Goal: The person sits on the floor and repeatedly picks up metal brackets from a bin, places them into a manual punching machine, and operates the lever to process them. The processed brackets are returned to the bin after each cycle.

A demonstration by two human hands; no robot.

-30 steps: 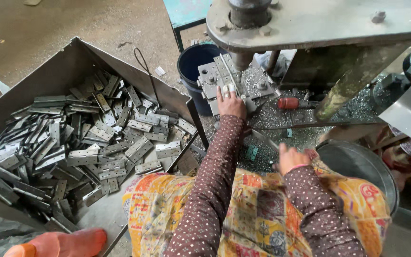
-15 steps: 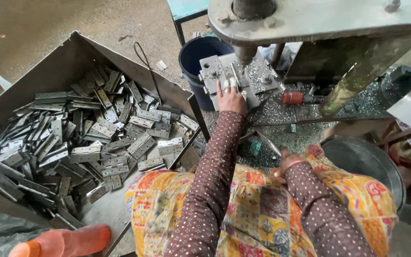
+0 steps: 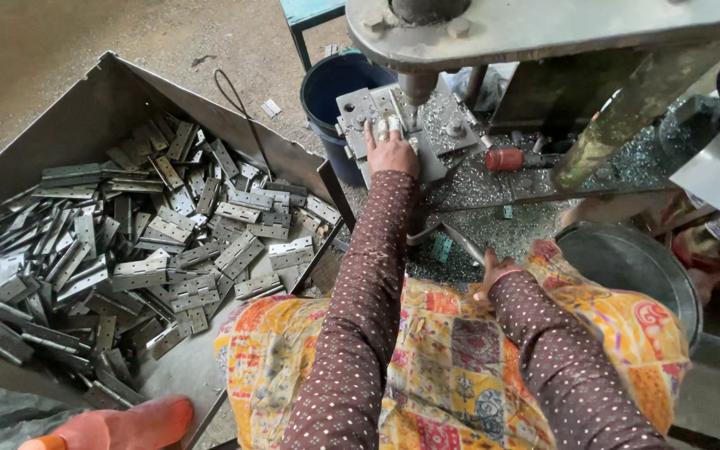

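At far left, I note a metal bin (image 3: 102, 108) heaped with grey hinges (image 3: 160, 250). Centre: left hand (image 3: 391, 150) pressed flat, fingers extended, on a hinge plate (image 3: 360, 112) under the press ram (image 3: 417, 83) (blue bucket (image 3: 331, 83) behind). Right hand (image 3: 493, 273) near the lap; its grip I cannot tell.

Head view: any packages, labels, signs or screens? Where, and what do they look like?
No screens, signs or printed packages show.
Small white paper scrap: on the dirt floor behind the metal bin of grey hinges; rectangular, markings too small to tell.
Left hand rests on the press fixture; no label on it shows.
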